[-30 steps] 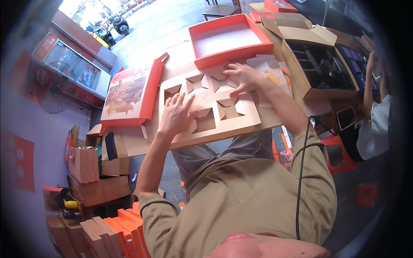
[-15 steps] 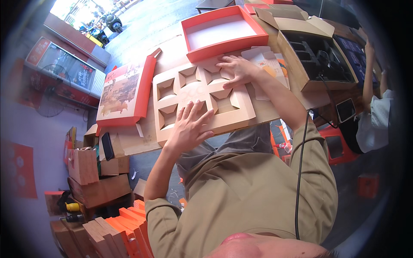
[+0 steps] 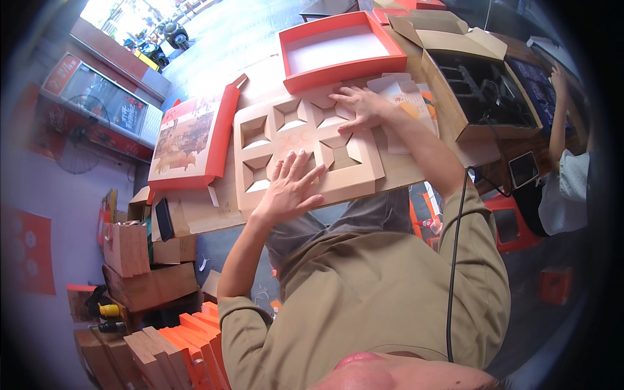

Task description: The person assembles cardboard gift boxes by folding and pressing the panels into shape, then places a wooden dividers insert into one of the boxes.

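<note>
The person presses both hands flat on a tan cardboard insert (image 3: 305, 146) with square, flap-edged pockets, which lies on the brown table (image 3: 195, 218) directly in front of the person's body. The insert's long axis runs left to right across the table, slightly tilted so that its right end sits a little nearer the person's right arm; its pocketed face points up.

The left hand (image 3: 291, 185) rests on the near middle of the insert, fingers spread and straight, released, palm down. The right hand (image 3: 359, 107) lies on the far right part of the insert, fingers likewise open and flat, grasping nothing.

Just beyond the insert stands an orange box tray (image 3: 341, 62) with a white floor, its opening up. To the left, touching the table's edge area, lies an orange box lid (image 3: 192, 143) with a printed picture. To the right stands an open brown carton (image 3: 484, 91) holding dark items. Another person's sleeve (image 3: 562, 195) shows at the right edge.
</note>
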`<state>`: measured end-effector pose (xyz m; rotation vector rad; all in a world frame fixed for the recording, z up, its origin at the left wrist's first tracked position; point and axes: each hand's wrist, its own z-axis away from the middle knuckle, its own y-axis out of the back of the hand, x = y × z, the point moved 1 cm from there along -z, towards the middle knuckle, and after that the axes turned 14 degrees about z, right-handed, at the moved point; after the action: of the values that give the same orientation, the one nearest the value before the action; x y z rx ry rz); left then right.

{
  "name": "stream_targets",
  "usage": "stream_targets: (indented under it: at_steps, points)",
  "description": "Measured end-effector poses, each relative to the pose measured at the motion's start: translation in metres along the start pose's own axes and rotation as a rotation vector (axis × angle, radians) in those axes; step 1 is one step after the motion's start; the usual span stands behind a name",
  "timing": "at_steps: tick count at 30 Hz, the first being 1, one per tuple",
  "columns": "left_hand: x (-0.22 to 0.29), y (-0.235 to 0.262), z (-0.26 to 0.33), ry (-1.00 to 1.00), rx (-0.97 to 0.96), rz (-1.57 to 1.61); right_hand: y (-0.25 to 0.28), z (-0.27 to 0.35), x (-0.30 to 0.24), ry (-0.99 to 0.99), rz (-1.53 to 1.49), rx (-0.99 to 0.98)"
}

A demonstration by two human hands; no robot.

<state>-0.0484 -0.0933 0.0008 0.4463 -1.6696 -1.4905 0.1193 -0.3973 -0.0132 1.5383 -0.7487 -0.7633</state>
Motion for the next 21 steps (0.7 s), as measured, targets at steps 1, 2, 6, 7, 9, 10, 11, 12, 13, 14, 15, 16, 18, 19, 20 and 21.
stream_targets:
  at_steps: [1,2,6,7,9,10,11,12,13,14,15,16,18,19,20,21]
  points:
    - [0.007,0.004,0.003,0.015,-0.025,-0.031,0.000,0.001,0.001,0.017,-0.001,0.009]
    - [0.009,0.008,0.006,0.011,-0.002,0.030,-0.001,0.002,0.001,0.018,0.040,0.011]
    - [-0.008,0.027,0.019,0.095,0.210,0.096,0.005,0.003,-0.001,0.073,0.054,0.052]
    - [-0.015,0.027,0.024,0.163,0.243,0.045,0.005,0.003,-0.002,0.074,0.050,0.046]
    - [-0.030,0.023,0.034,0.300,0.312,-0.060,0.005,0.003,-0.003,0.077,0.044,0.035]
    - [-0.036,0.020,0.036,0.368,0.289,-0.038,0.004,0.003,-0.002,0.080,0.028,0.042]
    - [-0.041,0.015,0.036,0.360,0.297,-0.038,0.002,0.003,-0.002,0.082,0.013,0.050]
    - [-0.042,0.011,0.036,0.354,0.302,-0.036,0.000,0.003,-0.002,0.086,-0.004,0.054]
    - [-0.042,0.008,0.037,0.349,0.308,-0.034,-0.001,0.003,-0.002,0.080,-0.002,0.055]
    - [-0.043,0.006,0.038,0.346,0.324,-0.016,-0.002,0.003,-0.002,0.074,0.001,0.056]
    - [-0.043,0.005,0.038,0.340,0.334,-0.022,-0.001,0.004,-0.003,0.070,0.006,0.053]
    - [-0.043,0.003,0.038,0.335,0.345,-0.028,0.000,0.004,-0.004,0.063,-0.003,0.028]
    - [-0.041,0.003,0.037,0.349,0.323,-0.061,0.003,0.003,-0.004,0.047,-0.019,-0.018]
    - [-0.039,0.004,0.037,0.368,0.289,-0.086,0.003,0.003,-0.003,0.065,-0.018,-0.005]
    - [-0.036,0.005,0.037,0.387,0.255,-0.111,0.002,0.004,-0.003,0.083,-0.017,0.007]
    - [-0.033,0.009,0.037,0.389,0.243,-0.114,0.001,0.004,-0.001,0.099,-0.017,0.025]
